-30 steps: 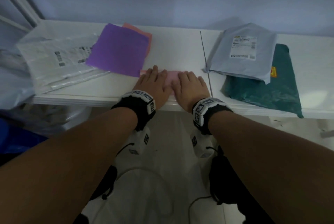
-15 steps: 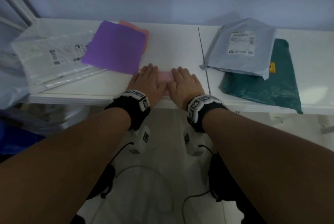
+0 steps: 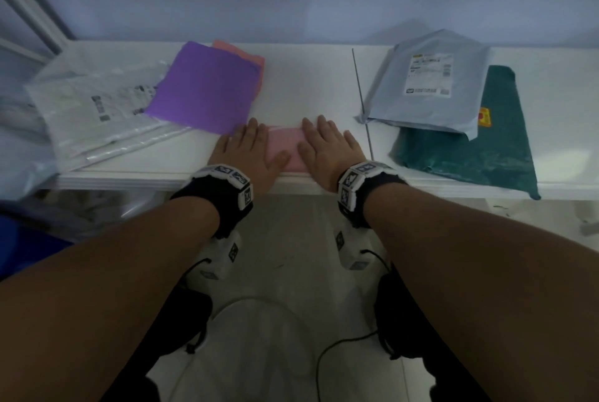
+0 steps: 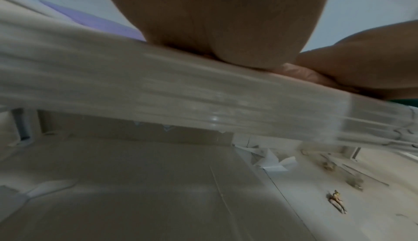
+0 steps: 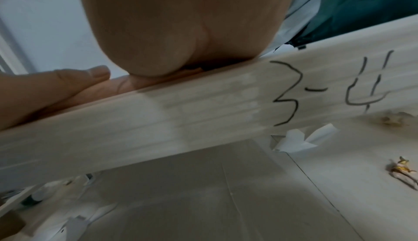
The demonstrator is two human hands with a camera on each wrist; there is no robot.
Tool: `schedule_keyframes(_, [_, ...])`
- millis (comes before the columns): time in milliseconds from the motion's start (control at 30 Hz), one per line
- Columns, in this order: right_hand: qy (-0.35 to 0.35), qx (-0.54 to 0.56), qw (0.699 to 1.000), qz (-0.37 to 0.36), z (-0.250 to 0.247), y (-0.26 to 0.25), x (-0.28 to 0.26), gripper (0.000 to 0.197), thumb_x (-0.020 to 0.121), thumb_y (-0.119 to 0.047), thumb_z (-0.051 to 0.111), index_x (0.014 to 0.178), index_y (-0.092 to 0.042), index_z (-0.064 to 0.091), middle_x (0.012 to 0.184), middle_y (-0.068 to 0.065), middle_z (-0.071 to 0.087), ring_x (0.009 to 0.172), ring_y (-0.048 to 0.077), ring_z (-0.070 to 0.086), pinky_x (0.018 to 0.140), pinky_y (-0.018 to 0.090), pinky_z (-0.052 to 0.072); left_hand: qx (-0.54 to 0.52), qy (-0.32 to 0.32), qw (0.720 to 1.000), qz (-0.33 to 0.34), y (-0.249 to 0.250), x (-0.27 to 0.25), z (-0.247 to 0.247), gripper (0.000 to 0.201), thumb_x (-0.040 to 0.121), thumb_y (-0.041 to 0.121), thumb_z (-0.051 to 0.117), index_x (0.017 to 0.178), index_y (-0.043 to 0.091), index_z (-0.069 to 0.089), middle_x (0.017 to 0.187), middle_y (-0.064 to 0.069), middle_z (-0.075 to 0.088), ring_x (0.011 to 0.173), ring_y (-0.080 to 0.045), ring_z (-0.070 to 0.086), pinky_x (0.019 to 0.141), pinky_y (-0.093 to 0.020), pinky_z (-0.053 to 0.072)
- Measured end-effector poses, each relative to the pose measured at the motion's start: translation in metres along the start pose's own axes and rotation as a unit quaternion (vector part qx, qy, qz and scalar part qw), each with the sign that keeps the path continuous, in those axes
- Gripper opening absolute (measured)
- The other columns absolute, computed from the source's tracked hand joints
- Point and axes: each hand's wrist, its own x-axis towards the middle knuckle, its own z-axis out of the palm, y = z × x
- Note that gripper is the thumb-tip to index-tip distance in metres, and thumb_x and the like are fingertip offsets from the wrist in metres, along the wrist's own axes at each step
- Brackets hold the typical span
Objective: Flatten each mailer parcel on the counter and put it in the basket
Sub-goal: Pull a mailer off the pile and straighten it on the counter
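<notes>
2 flat hands cover most of a small pink mailer (image 3: pixel 287 150) at the front edge of the white counter (image 3: pixel 304 83) in the head view: the left hand (image 3: pixel 248 152) lies palm-down on its left part and the right hand (image 3: pixel 327 148) on its right part, fingers straight and spread, pressing without grasping anything. Only a strip of pink shows between them, so its long axis cannot be told for sure, though it seems to run left to right along the counter edge, with both hands equally near. Any lift would likely start from that near edge, where the mailer reaches the lip. No basket shows in any view, so the direction of the carry cannot be judged. From the left wrist, the heel of the left hand (image 4: pixel 226 21) bears on the counter's edge (image 4: pixel 158 87), with the other hand beside it to the right and a sliver of purple mailer (image 4: pixel 95 23) behind. From the right wrist, the heel of the right hand (image 5: pixel 181 27) sits on the same lip, the left hand's thumb lying flat alongside, and a teal mailer (image 5: pixel 366 3) lies off to the right.
</notes>
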Motion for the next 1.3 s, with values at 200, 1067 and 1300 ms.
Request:
schedule_keyframes(200, [0.03, -0.006, 0.999, 0.041, 0.007, -0.006, -0.002, 0.069, 0.098, -0.057, 0.013, 0.157, -0.025, 0.0, 0.165, 0.007, 0.0, 0.152, 0.024, 0.0, 0.122, 0.045, 0.0, 0.024, 0.003, 1.0, 0.016, -0.002, -0.006, 0.001, 0.08, 0.093, 0.065, 0.007, 0.155, 0.015, 0.004, 0.163, -0.005, 0.002, 0.149, -0.023, 0.005, 0.12, -0.043, 0.004])
schedule_keyframes(1067, [-0.028, -0.035, 0.999, 0.023, -0.004, -0.001, -0.01, 0.069, 0.1, -0.057, 0.016, 0.157, -0.021, -0.001, 0.165, 0.007, 0.001, 0.152, 0.027, 0.001, 0.123, 0.044, 0.007, 0.06, -0.092, 0.994, 0.008, -0.012, 0.003, -0.018, 0.085, 0.078, 0.083, 0.005, 0.15, 0.039, -0.009, 0.162, 0.005, -0.007, 0.148, -0.028, 0.002, 0.116, -0.055, 0.007])
schedule_keyframes(1300, [-0.028, -0.114, 0.993, -0.021, -0.04, -0.001, -0.027, 0.045, 0.095, -0.048, 0.039, 0.127, -0.017, 0.046, 0.136, 0.01, 0.05, 0.125, 0.032, 0.043, 0.102, 0.047, 0.037, 0.154, -0.135, 0.969, 0.135, -0.018, 0.005, -0.064, 0.045, 0.098, 0.05, 0.025, 0.14, 0.036, 0.036, 0.152, -0.004, 0.027, 0.134, -0.03, 0.034, 0.106, -0.047, 0.035])
